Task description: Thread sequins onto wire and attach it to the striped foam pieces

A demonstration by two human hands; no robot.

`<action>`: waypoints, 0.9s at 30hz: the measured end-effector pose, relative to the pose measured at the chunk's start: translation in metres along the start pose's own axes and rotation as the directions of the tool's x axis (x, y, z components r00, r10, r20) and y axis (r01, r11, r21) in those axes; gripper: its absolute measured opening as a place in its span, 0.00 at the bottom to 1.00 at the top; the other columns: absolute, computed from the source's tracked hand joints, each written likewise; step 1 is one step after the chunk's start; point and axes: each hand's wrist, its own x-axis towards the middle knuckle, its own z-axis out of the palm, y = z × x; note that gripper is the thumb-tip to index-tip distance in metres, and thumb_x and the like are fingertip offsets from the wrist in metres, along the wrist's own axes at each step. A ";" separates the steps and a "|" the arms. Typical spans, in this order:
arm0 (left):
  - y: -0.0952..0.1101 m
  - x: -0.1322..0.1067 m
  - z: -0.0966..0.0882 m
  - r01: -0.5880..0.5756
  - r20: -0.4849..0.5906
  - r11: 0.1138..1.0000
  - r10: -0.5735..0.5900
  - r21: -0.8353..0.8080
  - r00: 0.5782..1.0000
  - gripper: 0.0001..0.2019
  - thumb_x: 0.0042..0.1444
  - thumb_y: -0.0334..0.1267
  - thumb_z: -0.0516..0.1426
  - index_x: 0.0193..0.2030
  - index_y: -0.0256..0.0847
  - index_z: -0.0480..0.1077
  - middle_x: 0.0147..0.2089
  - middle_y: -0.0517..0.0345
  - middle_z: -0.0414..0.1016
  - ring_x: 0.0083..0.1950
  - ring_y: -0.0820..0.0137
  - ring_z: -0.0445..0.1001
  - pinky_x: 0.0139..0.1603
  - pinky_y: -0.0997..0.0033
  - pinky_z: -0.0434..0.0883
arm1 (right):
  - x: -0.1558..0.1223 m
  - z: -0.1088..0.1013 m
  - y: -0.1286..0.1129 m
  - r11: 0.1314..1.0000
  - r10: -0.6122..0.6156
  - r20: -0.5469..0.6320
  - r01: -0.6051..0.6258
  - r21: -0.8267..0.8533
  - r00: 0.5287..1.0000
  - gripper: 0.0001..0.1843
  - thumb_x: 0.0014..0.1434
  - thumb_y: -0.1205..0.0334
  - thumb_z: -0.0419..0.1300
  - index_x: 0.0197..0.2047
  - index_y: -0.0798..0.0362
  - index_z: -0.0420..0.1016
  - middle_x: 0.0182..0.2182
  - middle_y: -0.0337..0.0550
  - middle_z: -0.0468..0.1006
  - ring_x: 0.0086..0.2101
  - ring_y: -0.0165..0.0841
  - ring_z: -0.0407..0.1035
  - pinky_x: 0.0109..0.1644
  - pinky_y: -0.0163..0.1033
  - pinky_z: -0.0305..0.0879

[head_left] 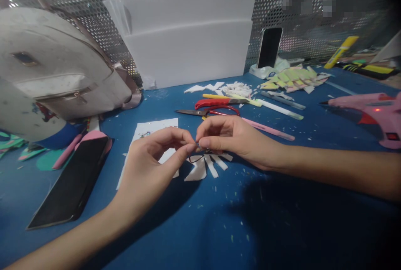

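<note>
My left hand [156, 157] and my right hand [232, 138] meet over the middle of the blue table [213, 228], thumbs and forefingers pinched close together. Between the fingertips is something small that I cannot make out. A thin dark curved line [196, 160] hangs just below them, over cut white pieces [211, 166] lying on the table. Partly behind my left hand lies a white sheet [156, 125] with dark bits on it. Just beyond my right hand are red-handled scissors [191, 113] and a red cutter [211, 103].
A pink glue gun [372, 109] with a lit red light lies at right. Pens, including a pink one [272, 131], and paper scraps [293, 78] lie further back. A phone [270, 47] leans near a white board [191, 52]. At left are a backpack [59, 61] and a black flat device [70, 184].
</note>
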 end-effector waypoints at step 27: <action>-0.004 0.002 0.003 0.082 0.031 0.985 -0.078 -0.155 0.997 0.03 0.56 0.33 0.64 0.37 0.44 0.76 0.35 0.65 0.78 0.37 0.78 0.76 0.39 0.86 0.72 | -0.001 0.000 -0.003 0.987 0.023 -0.010 -0.024 -0.159 1.000 0.06 0.61 0.63 0.62 0.35 0.57 0.71 0.25 0.33 0.66 0.23 0.21 0.57 0.24 0.28 0.51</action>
